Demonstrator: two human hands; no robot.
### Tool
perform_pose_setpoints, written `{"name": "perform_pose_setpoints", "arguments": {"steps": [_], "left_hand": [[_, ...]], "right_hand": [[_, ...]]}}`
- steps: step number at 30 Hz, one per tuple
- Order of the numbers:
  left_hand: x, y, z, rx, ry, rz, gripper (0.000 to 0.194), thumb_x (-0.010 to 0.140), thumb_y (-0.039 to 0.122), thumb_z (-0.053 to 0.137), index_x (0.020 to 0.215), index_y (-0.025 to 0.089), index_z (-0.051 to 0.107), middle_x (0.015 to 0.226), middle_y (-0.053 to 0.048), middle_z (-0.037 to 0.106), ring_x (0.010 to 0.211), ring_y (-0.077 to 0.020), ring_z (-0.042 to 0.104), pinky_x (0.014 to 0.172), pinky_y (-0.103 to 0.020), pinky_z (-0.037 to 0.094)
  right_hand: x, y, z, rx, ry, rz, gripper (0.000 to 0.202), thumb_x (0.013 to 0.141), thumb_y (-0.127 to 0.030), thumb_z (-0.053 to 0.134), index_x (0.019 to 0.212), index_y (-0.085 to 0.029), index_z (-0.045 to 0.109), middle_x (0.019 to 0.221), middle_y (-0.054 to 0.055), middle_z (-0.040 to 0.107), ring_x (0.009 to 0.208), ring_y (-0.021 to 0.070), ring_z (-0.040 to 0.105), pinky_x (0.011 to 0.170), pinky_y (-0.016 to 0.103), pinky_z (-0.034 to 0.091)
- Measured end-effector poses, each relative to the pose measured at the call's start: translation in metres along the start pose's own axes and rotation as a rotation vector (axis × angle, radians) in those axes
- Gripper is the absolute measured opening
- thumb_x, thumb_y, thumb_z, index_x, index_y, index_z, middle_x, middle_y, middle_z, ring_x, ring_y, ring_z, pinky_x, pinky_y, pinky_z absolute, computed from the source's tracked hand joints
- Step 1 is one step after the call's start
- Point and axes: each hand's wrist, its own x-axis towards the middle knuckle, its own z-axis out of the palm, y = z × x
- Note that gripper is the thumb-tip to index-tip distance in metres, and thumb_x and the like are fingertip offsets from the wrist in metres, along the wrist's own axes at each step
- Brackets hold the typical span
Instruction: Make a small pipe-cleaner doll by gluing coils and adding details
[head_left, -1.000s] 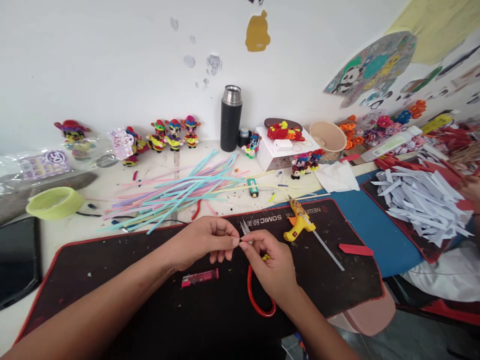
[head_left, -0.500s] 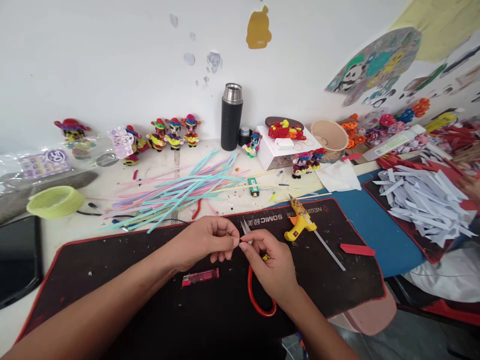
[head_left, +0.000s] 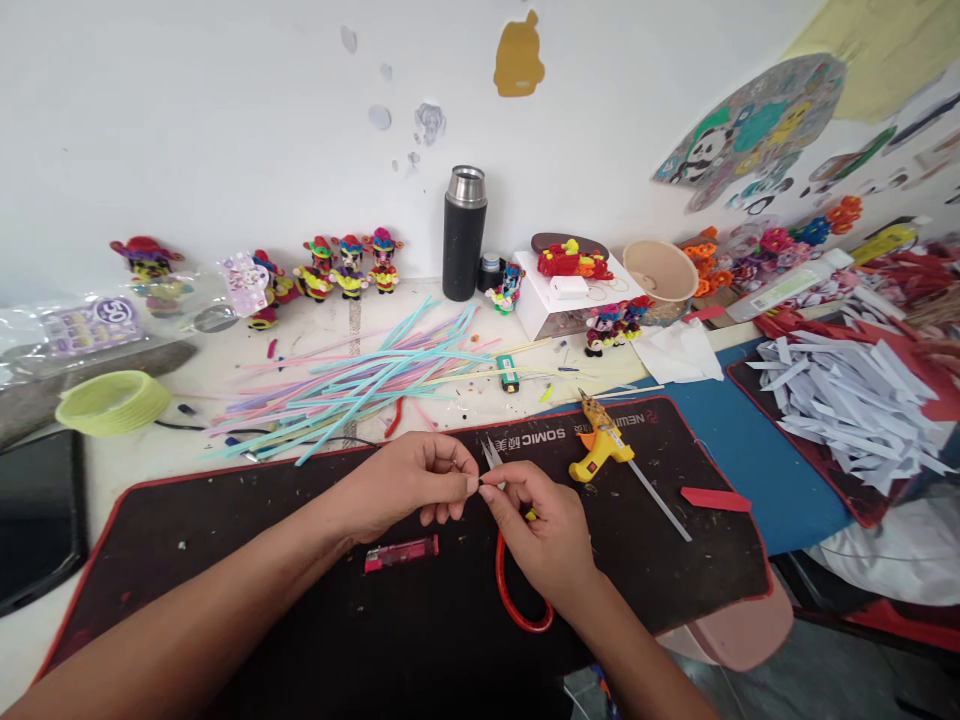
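Note:
Over the black mat (head_left: pixel 285 560) my left hand (head_left: pixel 420 480) and my right hand (head_left: pixel 540 515) meet fingertip to fingertip. Each pinches at a tiny dark piece (head_left: pixel 481 483), too small to name. Partly covered by my right hand is a pair of scissors (head_left: pixel 501 590) with red handles; its blade tips stick out above my fingers. A pink lighter (head_left: pixel 402 553) lies just below my left hand. To the right rests a yellow glue gun (head_left: pixel 600 460) with a glue stick in its back.
Pastel pipe cleaners (head_left: pixel 360 385) lie heaped behind the mat. Small dolls (head_left: pixel 350 268), a black flask (head_left: pixel 464 235) and a white box (head_left: pixel 536 305) line the wall. Further right are a red strip (head_left: pixel 716 499) and a pile of white strips (head_left: pixel 847 405). A phone-like black slab (head_left: pixel 37 520) is at left.
My hands stay in the same pinch with almost no movement. At the far right edge, another person's hand has shifted slightly.

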Motion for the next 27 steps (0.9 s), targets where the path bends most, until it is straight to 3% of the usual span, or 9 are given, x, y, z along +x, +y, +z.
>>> {"name": "perform_pose_setpoints", "arguments": {"steps": [17,27], "left_hand": [[0.0005,-0.0035,0.0007,0.014,-0.008,-0.017,0.02,0.07,0.033,0.074,0.079,0.017,0.067,0.057,0.004,0.066,0.051,-0.0095,0.055,0.047,-0.019,0.04],[0.0006,-0.0063,0.0023,0.012,-0.026,0.018,0.019,0.075,0.034,0.073,0.082,0.018,0.066,0.058,0.004,0.064,0.053,-0.0097,0.055,0.048,-0.019,0.04]], "right_hand": [[-0.0062,0.0041,0.0035,-0.061,0.016,-0.039,0.009,0.099,-0.019,0.063,0.094,-0.019,0.071,0.055,-0.011,0.043,0.045,0.0087,0.043,0.05,0.022,0.034],[-0.0057,0.0009,0.001,0.117,-0.014,0.15,0.012,0.099,-0.028,0.066,0.094,-0.021,0.073,0.057,-0.009,0.044,0.05,0.0112,0.043,0.051,0.023,0.035]]}}
